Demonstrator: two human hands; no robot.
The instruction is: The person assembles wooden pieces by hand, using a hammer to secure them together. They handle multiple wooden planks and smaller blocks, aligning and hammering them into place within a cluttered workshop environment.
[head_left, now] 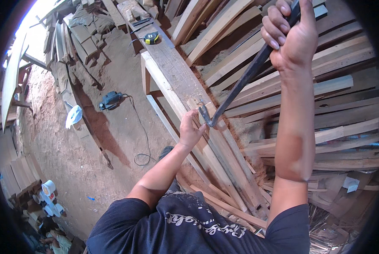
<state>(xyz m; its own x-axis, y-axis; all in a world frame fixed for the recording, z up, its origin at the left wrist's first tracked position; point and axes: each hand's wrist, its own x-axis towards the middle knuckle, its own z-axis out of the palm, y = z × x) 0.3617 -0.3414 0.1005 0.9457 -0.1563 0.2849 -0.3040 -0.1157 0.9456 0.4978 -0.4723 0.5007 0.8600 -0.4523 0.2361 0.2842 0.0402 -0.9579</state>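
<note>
A long dark crowbar (pixel 245 79) slants across the upper right. My right hand (pixel 293 38) is raised and wrapped round its upper shaft. The bar's hooked claw end rests at the end of a narrow wooden board (pixel 223 144), which lies along a long wooden bench (pixel 177 72). Beside the claw, my left hand (pixel 191 130) grips the edge of this board, its thumb close to the hook. The claw and the fingers partly hide the board's end, so I cannot tell what the claw bites on.
A yellow-black tape measure (pixel 151 38) lies on the bench's far part. On the dirt floor at left sits a corded power tool (pixel 111 101), near a white plastic bag (pixel 74 116). Stacked timber (pixel 325 91) fills the right. Another person (pixel 59 241) is at the lower left.
</note>
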